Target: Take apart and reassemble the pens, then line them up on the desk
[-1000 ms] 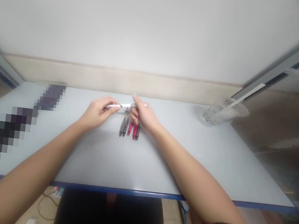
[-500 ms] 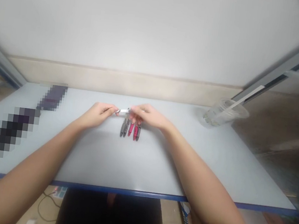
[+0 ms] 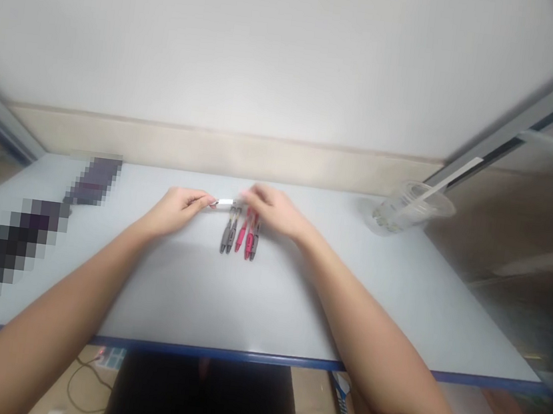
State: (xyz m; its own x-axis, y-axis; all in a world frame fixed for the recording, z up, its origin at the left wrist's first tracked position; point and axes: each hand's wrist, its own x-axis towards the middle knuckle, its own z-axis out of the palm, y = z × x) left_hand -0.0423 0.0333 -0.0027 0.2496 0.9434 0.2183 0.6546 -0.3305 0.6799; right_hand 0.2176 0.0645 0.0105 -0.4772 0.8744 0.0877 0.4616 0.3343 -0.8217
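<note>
The fingers of my left hand [image 3: 180,208] pinch one end of a slim white pen [image 3: 225,202], which lies level and points right. Just past its free end is my right hand [image 3: 273,208], fingertips smeared by motion; whether they hold anything I cannot make out. Below the hands, several pens lie side by side on the table, tips toward me: a pair with grey grips [image 3: 227,238], two with red grips [image 3: 245,238] and another grey one [image 3: 254,248] at the right. My right hand covers the upper ends of the rightmost pens.
A clear plastic cup [image 3: 396,215] with a white straw stands at the table's back right. Dark pixelated items [image 3: 26,230] lie on the left. The pale table [image 3: 185,296] has a blue front edge and meets a wall behind. Cables [image 3: 82,391] run on the floor.
My right fingertips have come off the white pen's right end, which now shows, and have lifted slightly. My left hand keeps its pinch. The view has shifted a little.
</note>
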